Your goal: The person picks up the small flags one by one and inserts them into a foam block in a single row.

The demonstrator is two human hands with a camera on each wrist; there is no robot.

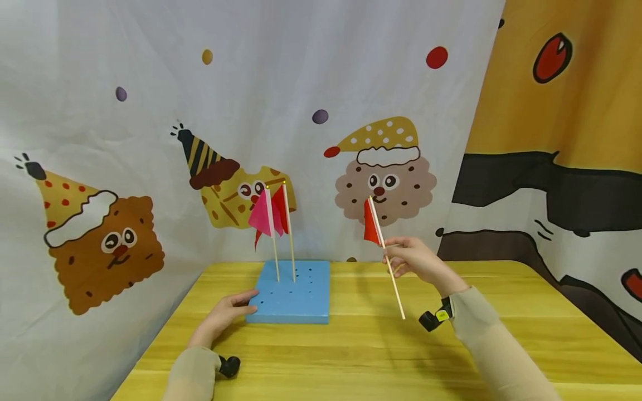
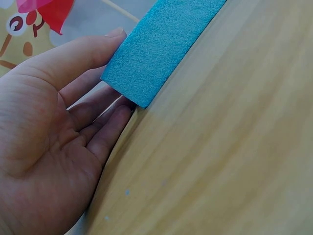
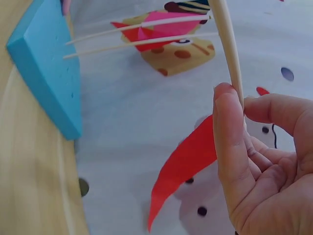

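My right hand [image 1: 413, 259] pinches the thin wooden stick of a small red flag [image 1: 371, 225] between thumb and fingers. The flag is raised to the right of a blue foam board [image 1: 301, 306], its stick tilted with the lower end toward me. At the board's left edge, my left hand [image 1: 228, 312] holds the near corner, with the thumb at the top edge and other fingers along the side. A pink flag [image 1: 261, 214] and another red flag [image 1: 281, 207] stand on sticks in the board, the pink partly covering the red. Several small holes dot its top.
The board lies on a yellow wood-grain table [image 1: 371, 356]. Close behind the table hangs a pale cloth [image 1: 281, 67] printed with cartoon biscuits and cheese. Small black wrist cameras [image 1: 229, 367] are strapped at both sleeves.
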